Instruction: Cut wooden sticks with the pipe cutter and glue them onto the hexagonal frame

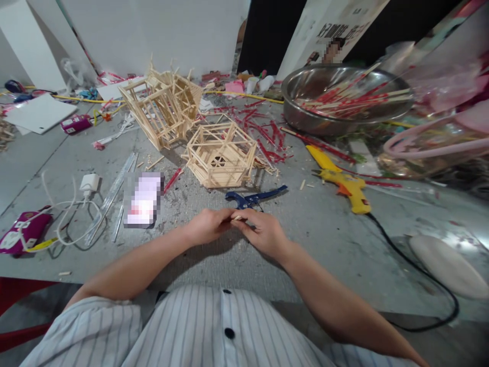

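Note:
My left hand (pixel 210 224) and my right hand (pixel 264 230) meet just above the table, near its front edge. A short pale piece of wooden stick (pixel 237 218) shows between their pinched fingertips; most of it is hidden by the fingers. Right beyond the hands lies a blue-handled cutter (pixel 263 195), partly covered by them. Farther back stands a hexagonal frame of wooden sticks (pixel 221 155), with crossed bars on top. Behind it to the left leans a taller stick structure (pixel 164 104).
A yellow glue gun (pixel 344 183) with a black cord lies right. Behind it, a steel basin (pixel 324 120) holds red-wrapped chopsticks. Left are a lit phone (pixel 143 201), clear glue sticks (pixel 112 196), a white charger (pixel 90 184) and a purple packet (pixel 26 232). Red wrappers (pixel 263 130) litter the back.

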{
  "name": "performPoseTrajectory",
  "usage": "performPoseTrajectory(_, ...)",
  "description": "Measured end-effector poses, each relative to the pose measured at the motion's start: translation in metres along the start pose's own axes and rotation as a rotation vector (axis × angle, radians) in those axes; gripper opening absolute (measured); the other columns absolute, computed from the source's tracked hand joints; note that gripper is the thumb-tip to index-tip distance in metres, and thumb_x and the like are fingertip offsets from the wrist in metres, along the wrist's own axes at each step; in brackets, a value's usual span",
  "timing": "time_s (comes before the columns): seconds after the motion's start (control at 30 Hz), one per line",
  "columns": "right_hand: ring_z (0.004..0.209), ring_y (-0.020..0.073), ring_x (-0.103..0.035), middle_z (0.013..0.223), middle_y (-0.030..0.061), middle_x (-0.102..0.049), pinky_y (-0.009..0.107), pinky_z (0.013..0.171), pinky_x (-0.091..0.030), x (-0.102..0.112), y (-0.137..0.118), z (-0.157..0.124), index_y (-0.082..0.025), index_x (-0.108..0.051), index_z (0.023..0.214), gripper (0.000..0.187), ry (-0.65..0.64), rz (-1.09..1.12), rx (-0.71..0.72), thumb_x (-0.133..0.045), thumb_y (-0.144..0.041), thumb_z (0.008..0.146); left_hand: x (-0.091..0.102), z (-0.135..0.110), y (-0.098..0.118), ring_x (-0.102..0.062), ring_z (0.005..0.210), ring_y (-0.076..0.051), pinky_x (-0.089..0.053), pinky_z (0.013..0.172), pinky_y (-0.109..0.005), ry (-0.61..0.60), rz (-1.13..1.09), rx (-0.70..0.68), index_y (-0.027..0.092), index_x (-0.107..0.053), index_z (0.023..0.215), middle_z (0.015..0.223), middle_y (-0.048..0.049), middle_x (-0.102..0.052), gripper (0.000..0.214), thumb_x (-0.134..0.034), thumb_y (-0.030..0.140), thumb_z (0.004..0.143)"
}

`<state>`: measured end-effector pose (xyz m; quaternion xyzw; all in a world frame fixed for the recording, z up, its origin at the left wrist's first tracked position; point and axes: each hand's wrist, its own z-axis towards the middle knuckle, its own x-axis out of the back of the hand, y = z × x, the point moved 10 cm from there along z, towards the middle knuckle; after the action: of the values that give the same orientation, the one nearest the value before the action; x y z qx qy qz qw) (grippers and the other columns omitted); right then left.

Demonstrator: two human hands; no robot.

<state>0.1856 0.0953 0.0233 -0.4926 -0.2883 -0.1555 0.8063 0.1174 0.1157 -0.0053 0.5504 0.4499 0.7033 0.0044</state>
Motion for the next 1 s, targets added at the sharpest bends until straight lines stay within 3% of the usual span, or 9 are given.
performPoseTrajectory(0.17, 0.069, 0.0158, -0.064, 0.076, 0.0036, -0.07, 0.026, 0.066, -0.047, 0.003, 0.009, -0.001, -0.022, -0.065, 0.078, 0.022, 0.052, 0.068, -0.084, -0.049, -0.034, 0.088, -0.002, 0.001, -0.001, -0.069, 0.078, -0.02, -0.048, 0.066, -0.025, -0.023, 0.043, 0.001, 0.014, -0.058, 0.113, 0.09, -0.0104, -0.071, 0.029, -0.046, 0.028, 0.09)
performPoseTrajectory(0.4, 0.069, 0.0165, -0.064, 0.075, 0.0056, -0.07, 0.026, 0.062, -0.043, 0.0, -0.017, -0.006, -0.021, -0.063, 0.082, 0.027, -0.003, -0.244, 0.129, -0.041, -0.031, 0.094, -0.009, -0.004, 0.003, -0.071, 0.081, -0.021, -0.053, 0.072, -0.03, 0.041, 0.106, -0.085, 0.012, -0.037, 0.14, 0.102, -0.0138, -0.071, 0.051, -0.042, 0.027, 0.092)
performPoseTrajectory(0.63, 0.074, 0.0175, -0.064, 0.082, 0.0051, -0.069, 0.029, 0.068, -0.048, 0.002, 0.012, -0.001, -0.022, -0.062, 0.089, 0.017, 0.035, -0.052, -0.081, -0.051, -0.035, 0.087, -0.001, 0.004, -0.004, -0.066, 0.101, -0.02, -0.051, 0.084, -0.027, 0.071, -0.105, -0.025, 0.013, -0.042, 0.137, 0.109, -0.0122, -0.07, 0.052, -0.049, 0.02, 0.086)
performPoseTrajectory(0.73, 0.072, 0.0164, -0.061, 0.09, 0.006, -0.067, 0.03, 0.068, -0.049, 0.004, 0.027, 0.0, -0.022, -0.06, 0.102, 0.028, 0.095, 0.085, -0.171, -0.059, -0.04, 0.08, 0.006, 0.008, -0.012, -0.067, 0.091, -0.02, -0.051, 0.079, -0.029, 0.08, -0.174, 0.089, 0.014, -0.047, 0.132, 0.093, -0.0085, -0.072, 0.05, -0.054, 0.02, 0.084)
performPoseTrajectory(0.83, 0.065, 0.0125, -0.055, 0.092, 0.006, -0.063, 0.029, 0.062, -0.047, 0.008, 0.042, 0.0, -0.021, -0.057, 0.109, 0.04, 0.178, 0.258, -0.268, -0.063, -0.042, 0.076, 0.005, 0.011, -0.018, -0.066, 0.073, -0.015, -0.05, 0.067, -0.025, 0.038, -0.46, 0.199, 0.015, -0.056, 0.121, 0.076, -0.0023, -0.069, 0.039, -0.057, 0.021, 0.083)
performPoseTrajectory(0.93, 0.06, 0.0106, -0.052, 0.082, 0.0033, -0.06, 0.026, 0.055, -0.044, 0.006, 0.054, 0.0, -0.02, -0.06, 0.101, 0.036, 0.189, 0.405, -0.368, -0.064, -0.043, 0.074, -0.009, 0.01, -0.02, -0.063, 0.065, -0.01, -0.05, 0.065, -0.022, -0.063, -0.808, 0.327, 0.014, -0.063, 0.094, 0.07, 0.001, -0.066, 0.014, -0.056, 0.013, 0.081)
performPoseTrajectory(1.0, 0.056, 0.0097, -0.049, 0.075, 0.0017, -0.061, 0.024, 0.051, -0.041, -0.002, 0.058, 0.001, -0.02, -0.063, 0.095, 0.033, 0.122, 0.476, -0.429, -0.064, -0.045, 0.073, -0.017, 0.007, -0.02, -0.063, 0.063, -0.009, -0.051, 0.064, -0.022, -0.123, -0.935, 0.401, 0.013, -0.061, 0.081, 0.068, 0.0014, -0.065, 0.007, -0.056, 0.009, 0.081)
